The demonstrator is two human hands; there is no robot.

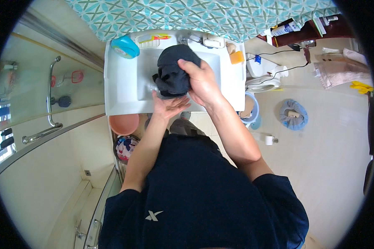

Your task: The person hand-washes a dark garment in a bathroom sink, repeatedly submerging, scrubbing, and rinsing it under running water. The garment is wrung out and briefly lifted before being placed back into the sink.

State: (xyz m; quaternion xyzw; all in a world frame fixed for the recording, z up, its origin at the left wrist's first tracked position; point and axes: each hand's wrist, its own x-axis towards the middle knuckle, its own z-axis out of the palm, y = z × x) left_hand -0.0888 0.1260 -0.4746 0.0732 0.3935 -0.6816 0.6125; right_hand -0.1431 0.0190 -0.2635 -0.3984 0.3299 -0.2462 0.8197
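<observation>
A black cloth cap [173, 68], crumpled along its lower edge, is held up over the white sink [124, 93]. My right hand [201, 81] grips its right side, thumb on top and the other fingers mostly hidden. My left hand [170, 106] lies palm up near the sink's front edge, just below the cap, with fingers stretched out. Whether those fingertips touch the cap I cannot tell. Something clear, like water, shows beside the cap's lower left.
On the sink's back rim sit a teal bottle [125, 46], a brush [154, 38], a soap dish [214, 41] and an orange block [237, 57]. A patterned curtain [203, 16] hangs behind. Pink [124, 124] and blue [253, 110] basins stand below; a toilet [264, 76] is at right.
</observation>
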